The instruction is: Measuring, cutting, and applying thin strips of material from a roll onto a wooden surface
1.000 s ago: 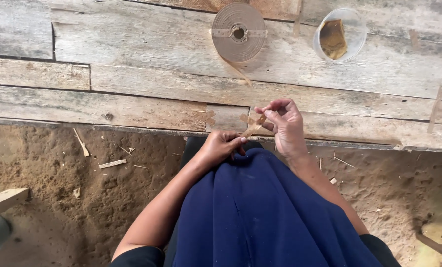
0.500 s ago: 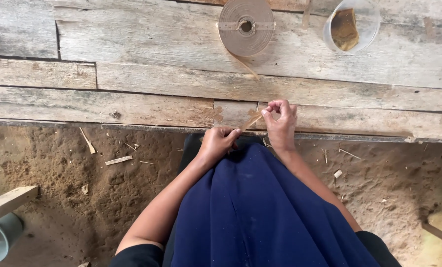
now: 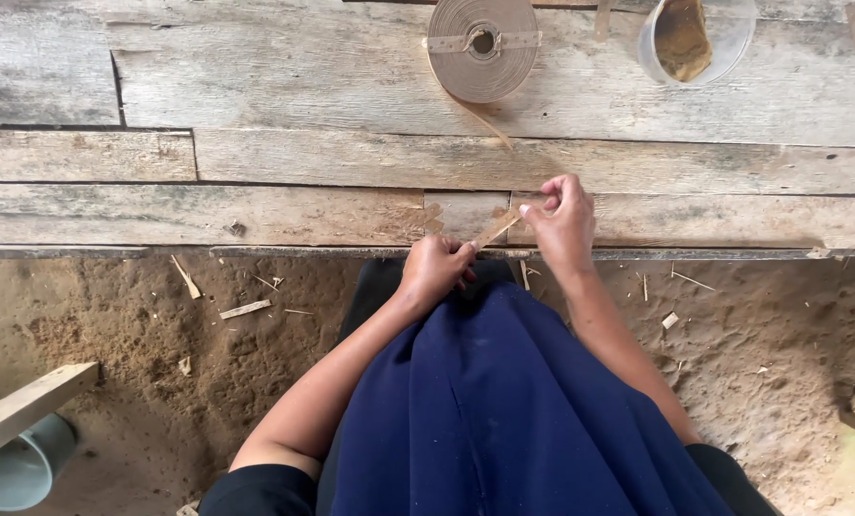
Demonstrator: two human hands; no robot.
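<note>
Both hands have drawn a little farther apart than half a second ago, so the thin tan strip [image 3: 495, 231] now runs taut and slanted between them, just over the near edge of the plank platform [image 3: 255, 210]. Its upper end is pinched in the closed fingers of the right hand [image 3: 561, 222]; the lower end is gripped in the curled left hand [image 3: 435, 269], resting at the dark blue skirt [image 3: 504, 411]. That stretch suggests the strip is being straightened or pulled through. Farther up the planks lie 1 coiled roll of strip [image 3: 483, 48] and 1 clear cup [image 3: 695, 40] with brown material; sandy ground [image 3: 140, 363] lies below.
</note>
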